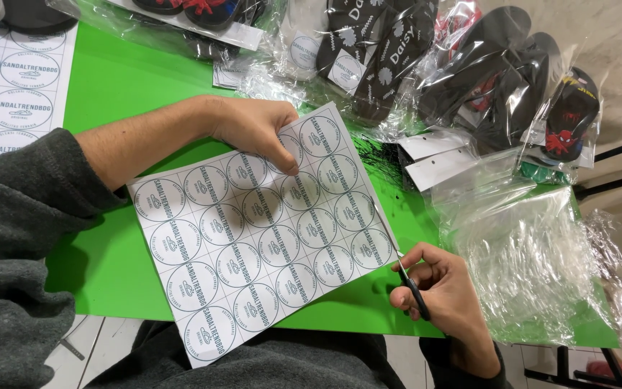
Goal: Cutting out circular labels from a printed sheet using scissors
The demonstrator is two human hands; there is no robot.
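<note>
I see one green bench [138, 79]; over its near edge, one white label sheet [260, 230] of round printed stickers in a grid, my left hand [253, 130] pinching its far edge; my right hand [444, 295] grips one pair of scissors [406, 277] at the sheet's right edge.

Bare green table [131, 79] lies open above the left hand [253, 126] and the sticker sheet [260, 230], while bagged sandals [412, 50] and loose clear bags [527, 252] crowd the far and right sides
</note>
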